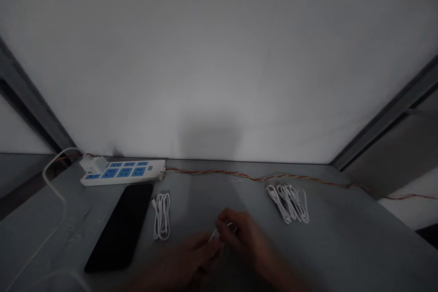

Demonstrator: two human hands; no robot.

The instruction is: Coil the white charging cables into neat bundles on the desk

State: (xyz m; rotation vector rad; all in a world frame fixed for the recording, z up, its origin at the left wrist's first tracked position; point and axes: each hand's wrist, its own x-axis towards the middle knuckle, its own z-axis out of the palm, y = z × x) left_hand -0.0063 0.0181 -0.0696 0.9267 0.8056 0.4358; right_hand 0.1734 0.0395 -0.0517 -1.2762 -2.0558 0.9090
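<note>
Close to the table's front, my left hand (pixel 195 255) and my right hand (pixel 241 235) meet around a white cable (pixel 214 234). Both hands have their fingers closed on it, and only short pieces show between them; the rest is hidden. Left of my hands lies a coiled white cable (pixel 162 216). Off to the right, more coiled white cables (pixel 289 203) lie side by side. A black phone-like slab (pixel 119 228) rests flat with its dark face up, beyond the coil on the left.
A white power strip (pixel 157 169) with blue sockets lies at the back left, a white charger (pixel 96 164) plugged in. Its white cord (pixel 51 185) trails down the left side. A twisted red-yellow wire (pixel 219 171) runs along the back of the grey table (pixel 342 237), before a white panel (pixel 219 54).
</note>
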